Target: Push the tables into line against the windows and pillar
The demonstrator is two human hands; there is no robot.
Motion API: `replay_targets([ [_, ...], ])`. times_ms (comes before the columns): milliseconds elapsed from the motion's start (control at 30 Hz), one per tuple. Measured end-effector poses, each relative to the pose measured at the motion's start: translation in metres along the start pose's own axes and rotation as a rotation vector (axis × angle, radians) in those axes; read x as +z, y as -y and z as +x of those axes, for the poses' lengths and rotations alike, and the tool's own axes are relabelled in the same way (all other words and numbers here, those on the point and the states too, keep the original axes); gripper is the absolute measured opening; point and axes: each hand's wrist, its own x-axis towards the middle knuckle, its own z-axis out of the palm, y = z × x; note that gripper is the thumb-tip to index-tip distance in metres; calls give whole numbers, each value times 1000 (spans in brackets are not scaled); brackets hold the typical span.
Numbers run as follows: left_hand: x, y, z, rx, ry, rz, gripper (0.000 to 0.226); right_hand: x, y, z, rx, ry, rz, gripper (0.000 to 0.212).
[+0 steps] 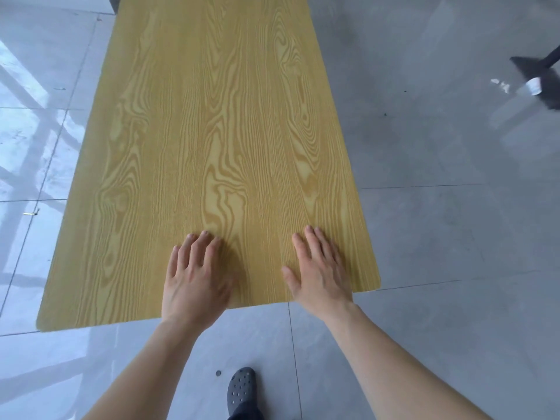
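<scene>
A long table with a yellow wood-grain top (212,116) stretches away from me down the middle of the view, its near short edge just in front of my body. My left hand (194,277) lies flat on the top near that edge, fingers spread. My right hand (318,268) lies flat beside it, a little to the right, palm down. Neither hand holds anything. The table's legs are hidden under the top. Its far end runs out of view at the top, next to a dark vertical surface (112,3).
Glossy grey floor tiles (439,237) surround the table. At the right edge stands a black table base (536,74) with a roll of silver tape (534,85) on it. My dark clog (241,389) is on the floor below the table edge. Window reflections shine on the tiles at the left.
</scene>
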Motion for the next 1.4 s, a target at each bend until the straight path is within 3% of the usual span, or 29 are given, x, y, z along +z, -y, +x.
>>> replay_targets([
  [133,-22,-23,13,-101,176,40,70,-41,-13,4,-9,211,85,61],
  [233,-38,-48,30,-82,289,91,66,-71,-29,3,37,326,70,58],
  [500,-62,-178,86,93,477,115,64,-139,-126,3,86,339,124,58],
  [933,-77,-451,217,190,383,112,65,-267,-374,50,124,175,131,58],
  [1167,-68,-532,324,223,335,123,66,-315,-463,129,134,116,94,58],
  [1400,-61,-572,483,199,316,79,65,-370,-527,280,105,104,33,58],
])
